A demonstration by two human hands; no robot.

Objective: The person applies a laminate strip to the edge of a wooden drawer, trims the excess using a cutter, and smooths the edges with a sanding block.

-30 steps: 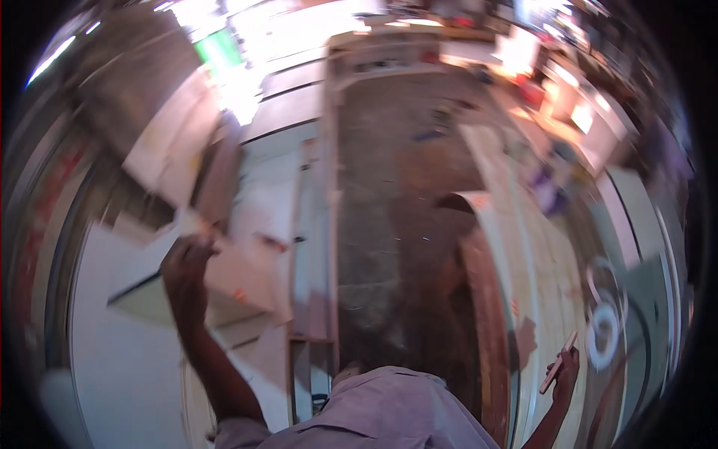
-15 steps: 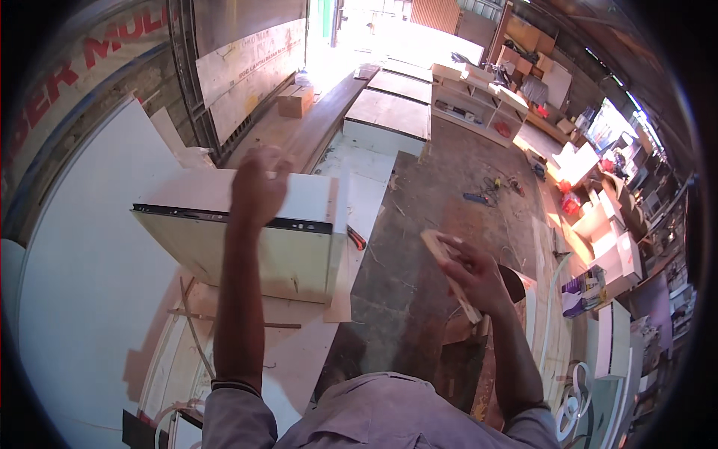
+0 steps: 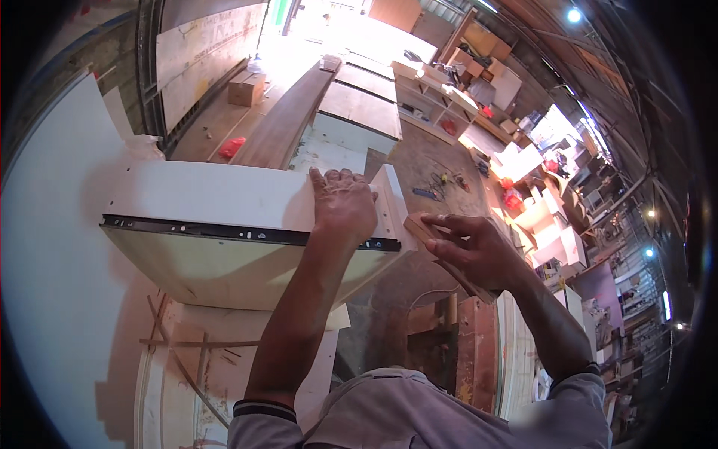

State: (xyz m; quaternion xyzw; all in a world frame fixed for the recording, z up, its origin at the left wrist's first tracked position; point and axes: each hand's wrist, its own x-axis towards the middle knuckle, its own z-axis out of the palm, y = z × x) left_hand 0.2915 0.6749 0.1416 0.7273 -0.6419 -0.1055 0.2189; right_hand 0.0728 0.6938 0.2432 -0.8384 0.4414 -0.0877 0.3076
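A white drawer box point(image 3: 202, 191) with a black metal slide rail point(image 3: 209, 230) along its near side lies on the workbench in front of me. My left hand point(image 3: 344, 206) rests on its white top face near the right end, fingers spread toward the far edge. A flat strip of wood point(image 3: 416, 227) is in my right hand point(image 3: 475, 251), gripped between thumb and fingers. The strip's upper end is close to the drawer's right-hand end panel point(image 3: 390, 202); whether they touch I cannot tell.
Thin wooden sticks point(image 3: 176, 343) lie crossed below the drawer. A large white board point(image 3: 56, 247) takes up the left. Several cabinet boxes point(image 3: 359, 112) stand in a row ahead. Tools with a blue part point(image 3: 425, 193) lie on the floor, and a cardboard box point(image 3: 245, 88) sits farther back.
My left hand has come down from above onto the drawer's right end. My right hand has brought the wood strip up close to the drawer's end panel. The view has shifted.
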